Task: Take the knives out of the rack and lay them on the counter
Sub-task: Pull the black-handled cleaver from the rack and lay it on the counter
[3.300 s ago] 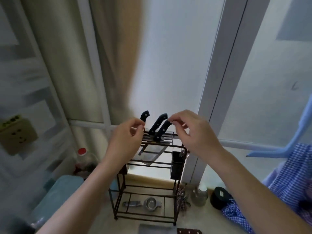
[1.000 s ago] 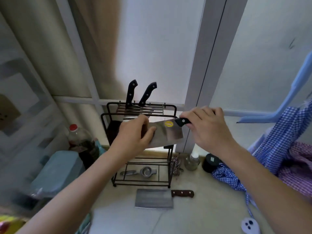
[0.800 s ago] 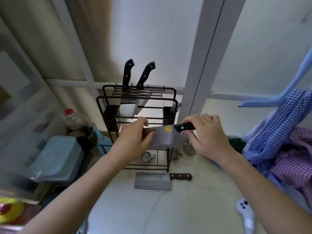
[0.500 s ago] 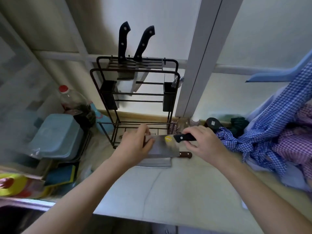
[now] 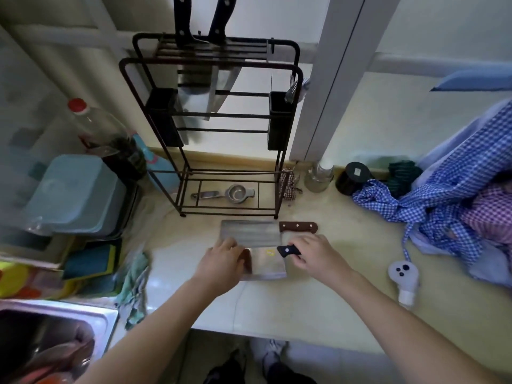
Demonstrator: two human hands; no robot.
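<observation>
A black wire rack (image 5: 288,67) stands at the back of the counter (image 5: 318,295). Two black-handled knives (image 5: 205,20) stick up from its top slots. A cleaver with a brown handle (image 5: 250,234) lies flat on the counter in front of the rack. Just nearer me, a second cleaver with a black handle and a yellow sticker (image 5: 267,263) lies at counter level. My right hand (image 5: 314,254) grips its handle. My left hand (image 5: 223,261) holds the far end of its blade.
A steel strainer (image 5: 227,193) lies on the rack's bottom shelf. A bottle (image 5: 110,139) and blue tub (image 5: 73,195) stand left, a sink (image 5: 55,336) at lower left. Checked cloth (image 5: 448,206), a black jar (image 5: 353,177) and a white gadget (image 5: 404,278) lie right.
Both hands pulled the black-handled cleaver out of the rack and brought it down to the counter, just in front of the brown-handled cleaver. My view tilted downward.
</observation>
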